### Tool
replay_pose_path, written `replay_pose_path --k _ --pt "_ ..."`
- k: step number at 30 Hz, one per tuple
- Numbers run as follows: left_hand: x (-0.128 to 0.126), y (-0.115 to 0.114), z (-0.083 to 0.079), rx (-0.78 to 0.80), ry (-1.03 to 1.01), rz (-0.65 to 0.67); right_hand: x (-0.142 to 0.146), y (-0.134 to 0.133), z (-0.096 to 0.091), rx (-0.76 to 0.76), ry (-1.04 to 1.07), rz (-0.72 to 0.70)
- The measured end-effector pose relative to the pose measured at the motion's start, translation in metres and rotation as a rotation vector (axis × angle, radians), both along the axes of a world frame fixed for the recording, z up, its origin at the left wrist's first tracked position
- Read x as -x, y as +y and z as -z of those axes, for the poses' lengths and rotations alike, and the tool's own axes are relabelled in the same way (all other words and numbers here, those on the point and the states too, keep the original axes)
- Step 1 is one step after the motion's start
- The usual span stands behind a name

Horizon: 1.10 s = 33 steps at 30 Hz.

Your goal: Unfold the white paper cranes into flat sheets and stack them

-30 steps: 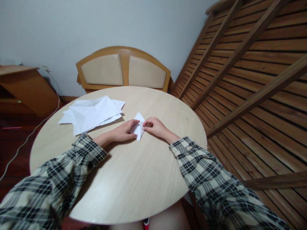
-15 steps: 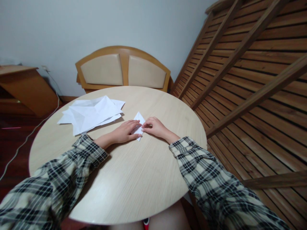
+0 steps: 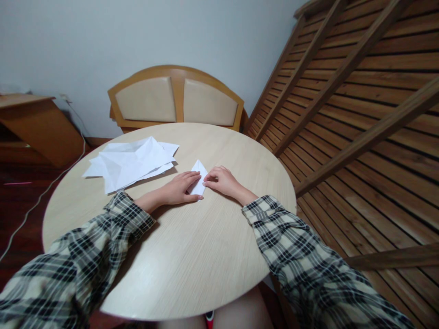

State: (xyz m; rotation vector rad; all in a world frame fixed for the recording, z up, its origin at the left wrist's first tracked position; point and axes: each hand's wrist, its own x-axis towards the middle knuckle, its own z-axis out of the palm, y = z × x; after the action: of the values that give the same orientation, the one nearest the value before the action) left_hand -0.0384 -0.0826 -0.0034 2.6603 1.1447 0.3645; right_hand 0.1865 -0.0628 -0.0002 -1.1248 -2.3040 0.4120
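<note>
A small white folded paper (image 3: 198,185), shaped like a narrow diamond, lies on the round table near its middle. My left hand (image 3: 179,187) rests over its left side, fingers stretched out and thumb apart near the lower tip. At the paper's right edge, my right hand (image 3: 221,179) has thumb and index finger pinched together on it. The other right fingers are curled. Part of the paper's left side is hidden beneath my left fingers.
Several creased white paper sheets (image 3: 133,160) lie in a loose pile at the table's left. Behind the round table (image 3: 192,274) stands a padded wooden headboard (image 3: 180,93). Wooden slats (image 3: 343,114) lean at the right; a cabinet (image 3: 41,128) and a cable (image 3: 44,194) are at the left.
My left thumb has slid slightly toward the paper's lower tip. My right hand's pinch stays at the right edge, nearly unmoved. The pile has not moved.
</note>
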Motion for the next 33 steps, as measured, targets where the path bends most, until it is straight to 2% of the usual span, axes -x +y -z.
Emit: replay_pose_path --k 21,30,33 --pt "-0.001 0.0 0.001 -0.007 0.03 -0.004 -0.007 0.015 0.012 -0.04 -0.001 0.162" --pt "-0.005 -0.002 0.002 -0.072 -0.02 -0.023 -0.002 0.003 0.005 -0.037 0.03 -0.025" --pt "-0.005 -0.003 0.0 -0.067 -0.052 -0.016 -0.002 0.0 0.005 -0.016 0.012 -0.043"
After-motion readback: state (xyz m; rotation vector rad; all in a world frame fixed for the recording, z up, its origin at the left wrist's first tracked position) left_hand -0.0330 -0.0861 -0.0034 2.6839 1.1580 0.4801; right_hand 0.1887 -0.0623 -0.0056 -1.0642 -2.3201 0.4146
